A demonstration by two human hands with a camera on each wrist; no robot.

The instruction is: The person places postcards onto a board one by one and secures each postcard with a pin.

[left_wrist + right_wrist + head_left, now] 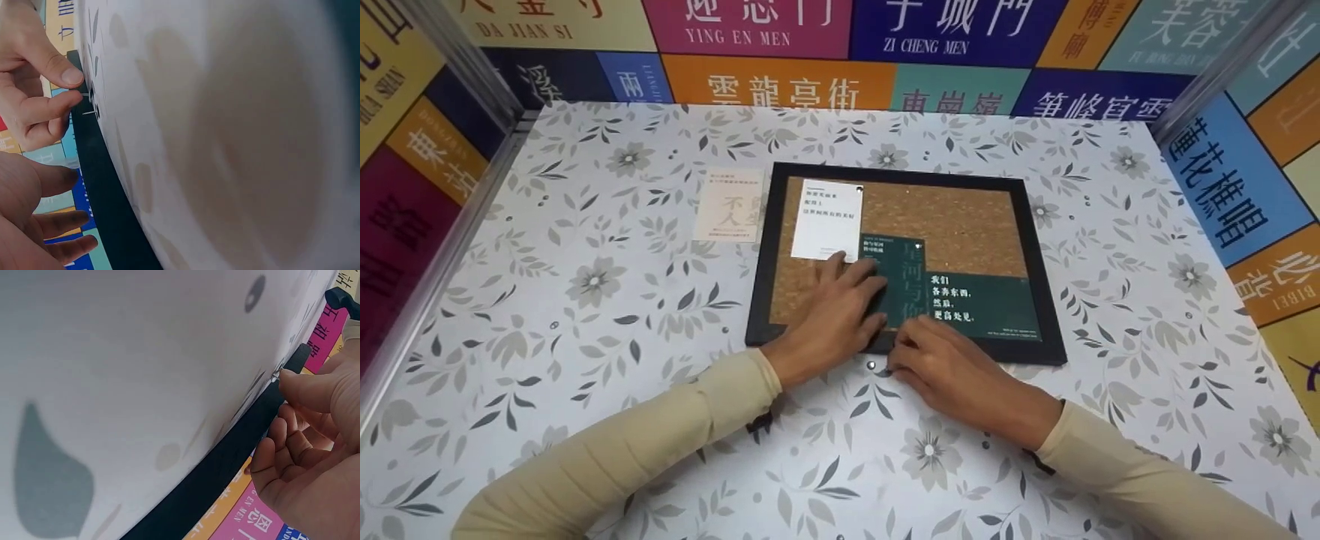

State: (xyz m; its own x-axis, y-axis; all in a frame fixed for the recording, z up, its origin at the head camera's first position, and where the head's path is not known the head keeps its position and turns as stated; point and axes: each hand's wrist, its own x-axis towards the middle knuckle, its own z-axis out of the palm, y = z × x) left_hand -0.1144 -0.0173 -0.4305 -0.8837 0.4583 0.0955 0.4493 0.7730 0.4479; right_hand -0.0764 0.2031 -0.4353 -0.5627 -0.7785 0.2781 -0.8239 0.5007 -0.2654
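Colourful panels (802, 86), printed with large Chinese characters and some romanised names, stand behind and on both sides of a white worktop (592, 283) patterned with grey flowers and leaves. Near its middle lies a corkboard (960, 217) in a black frame (1044, 285), seen from a person's head height. Three cards with Chinese text run across it in descending steps: a white card (827, 221) at upper left, a narrow green card (894, 281) at centre, and a wide green card (986, 304) at lower right. Small pins show at the upper right corners of the white card and the narrow green card. Bare cork is visible at upper right and lower left. Just beside the frame's left side, on the worktop, lies a cream card (727, 210).

Two arms in pale sleeves (622, 435) reach in from below. Over the board's lower left part is the left hand (834, 306), its grip loose and fingers spread, fingertips by the lower edge of the white card and the narrow green card. At the frame's bottom edge is the right hand (960, 375), fingers bent, thumb and forefinger close together; whether its grip pinches a pin cannot be told. One loose pin (871, 365) lies on the worktop between the two hands, just below the frame
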